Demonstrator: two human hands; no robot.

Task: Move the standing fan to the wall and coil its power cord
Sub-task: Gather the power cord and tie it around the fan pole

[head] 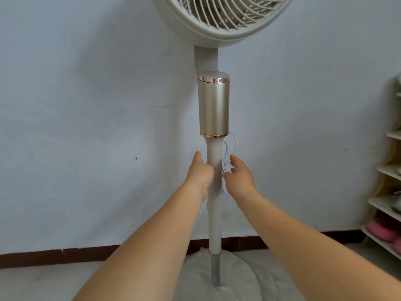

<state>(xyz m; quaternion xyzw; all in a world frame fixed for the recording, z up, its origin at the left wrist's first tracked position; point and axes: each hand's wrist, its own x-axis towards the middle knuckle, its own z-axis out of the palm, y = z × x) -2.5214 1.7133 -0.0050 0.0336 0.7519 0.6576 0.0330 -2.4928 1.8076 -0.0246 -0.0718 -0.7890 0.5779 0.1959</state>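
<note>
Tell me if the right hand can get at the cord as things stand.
Probably yes. The right hand is right beside the white cord looped along the pole, with nothing between them. The left hand grips the pole's other side.

No readable text or labels.

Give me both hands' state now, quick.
Left hand: grips the fan pole.
Right hand: fingers loosely spread, touching the white power cord; firm grip cannot be told.
</note>
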